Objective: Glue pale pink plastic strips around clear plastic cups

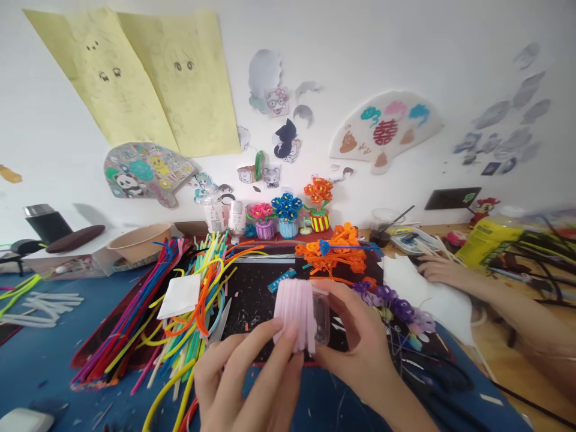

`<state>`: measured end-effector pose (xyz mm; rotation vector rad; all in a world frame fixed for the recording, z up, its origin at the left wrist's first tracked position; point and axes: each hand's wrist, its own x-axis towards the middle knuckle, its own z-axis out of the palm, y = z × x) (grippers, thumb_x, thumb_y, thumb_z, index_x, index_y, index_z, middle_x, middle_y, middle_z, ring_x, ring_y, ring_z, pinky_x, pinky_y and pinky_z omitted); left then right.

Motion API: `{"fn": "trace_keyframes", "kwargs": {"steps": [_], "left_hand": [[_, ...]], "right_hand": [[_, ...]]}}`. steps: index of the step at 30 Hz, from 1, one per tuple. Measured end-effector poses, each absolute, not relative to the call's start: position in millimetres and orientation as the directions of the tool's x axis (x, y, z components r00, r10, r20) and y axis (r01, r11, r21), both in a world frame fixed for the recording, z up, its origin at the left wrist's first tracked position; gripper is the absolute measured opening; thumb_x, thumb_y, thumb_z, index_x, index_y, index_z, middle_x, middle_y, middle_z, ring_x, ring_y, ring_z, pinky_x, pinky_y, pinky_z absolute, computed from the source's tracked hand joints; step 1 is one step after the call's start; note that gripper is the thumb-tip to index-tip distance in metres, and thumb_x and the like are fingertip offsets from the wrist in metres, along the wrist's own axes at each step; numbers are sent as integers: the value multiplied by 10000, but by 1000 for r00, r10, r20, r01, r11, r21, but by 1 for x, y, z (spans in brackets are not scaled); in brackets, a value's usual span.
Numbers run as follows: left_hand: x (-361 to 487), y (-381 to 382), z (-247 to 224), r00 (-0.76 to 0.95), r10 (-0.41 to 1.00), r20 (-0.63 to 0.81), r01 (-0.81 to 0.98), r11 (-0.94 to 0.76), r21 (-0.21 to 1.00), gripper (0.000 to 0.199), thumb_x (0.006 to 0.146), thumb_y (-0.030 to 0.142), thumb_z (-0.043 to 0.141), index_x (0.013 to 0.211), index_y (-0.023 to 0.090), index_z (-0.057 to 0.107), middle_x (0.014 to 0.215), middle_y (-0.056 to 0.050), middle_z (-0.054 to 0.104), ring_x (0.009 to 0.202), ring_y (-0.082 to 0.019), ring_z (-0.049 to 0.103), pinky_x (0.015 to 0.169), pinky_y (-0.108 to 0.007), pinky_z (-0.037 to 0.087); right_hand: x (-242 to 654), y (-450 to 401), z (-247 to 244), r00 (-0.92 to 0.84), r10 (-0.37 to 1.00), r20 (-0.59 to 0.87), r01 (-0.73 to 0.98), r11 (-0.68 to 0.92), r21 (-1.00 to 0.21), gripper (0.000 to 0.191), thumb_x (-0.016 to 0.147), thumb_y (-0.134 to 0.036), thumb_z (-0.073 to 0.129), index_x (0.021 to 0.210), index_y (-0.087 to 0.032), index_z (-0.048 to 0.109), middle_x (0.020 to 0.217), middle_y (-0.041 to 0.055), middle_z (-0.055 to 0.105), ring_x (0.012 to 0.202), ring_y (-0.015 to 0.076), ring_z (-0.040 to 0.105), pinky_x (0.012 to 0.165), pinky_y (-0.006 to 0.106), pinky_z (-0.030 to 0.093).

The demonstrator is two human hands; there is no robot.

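Observation:
A small clear plastic cup (pixel 321 318) is held up at the middle of the view, its left side covered with upright pale pink pipe cleaners (pixel 294 306). The fingertips of my left hand (pixel 256 372) press on the lower part of the pink strips. My right hand (pixel 360 342) grips the cup from the right, thumb below and fingers above. Behind lies a black mat (pixel 252 294) with scraps and a small blue packet (pixel 282 280).
Bundled colourful pipe cleaners (pixel 130 318) and a white paper pad (pixel 180 296) lie left. Orange flowers (pixel 337 252) and purple flowers (pixel 400 306) lie behind and right. Finished flower pots (pixel 288 227) stand by the wall. Another person's hand (pixel 445 270) rests at right.

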<state>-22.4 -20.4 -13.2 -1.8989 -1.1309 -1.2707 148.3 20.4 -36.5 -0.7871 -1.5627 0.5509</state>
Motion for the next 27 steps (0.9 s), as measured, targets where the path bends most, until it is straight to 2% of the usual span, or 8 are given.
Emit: {"fn": "trace_keyframes", "kwargs": {"steps": [6, 11, 22, 27], "left_hand": [[-19, -23, -19, 186, 318, 930, 898, -438, -30, 432, 806, 92, 723, 1160, 338, 700, 985, -16, 737, 848, -210, 567, 823, -380, 433], [-18, -21, -16, 154, 347, 925, 891, -454, 22, 351, 801, 72, 727, 1058, 311, 732, 937, -15, 738, 830, -214, 557, 799, -395, 414], [-24, -21, -7, 197, 342, 919, 894, -447, -25, 273, 741, 52, 780, 950, 220, 731, 875, -41, 736, 786, -199, 564, 738, -363, 434], [-27, -20, -6, 233, 345, 909, 893, -445, -60, 280, 736, 63, 782, 945, 245, 739, 863, -17, 749, 769, -182, 572, 748, -342, 435]], "right_hand": [[149, 17, -34, -40, 775, 631, 169, 627, -760, 654, 681, -58, 702, 1257, -335, 563, 1216, 14, 669, 1114, 207, 647, 941, 296, 529], [147, 16, -31, -84, 801, 592, 157, 598, -786, 707, 656, -37, 710, 1262, -366, 553, 1195, -27, 671, 1072, 176, 656, 928, 259, 518], [146, 17, -30, -121, 828, 548, 182, 561, -808, 717, 659, -44, 717, 1281, -361, 553, 1230, -39, 667, 1094, 161, 647, 943, 230, 499], [146, 17, -29, -117, 831, 544, 197, 556, -807, 705, 661, -52, 723, 1275, -357, 557, 1228, -38, 669, 1086, 162, 648, 937, 232, 504]]}}
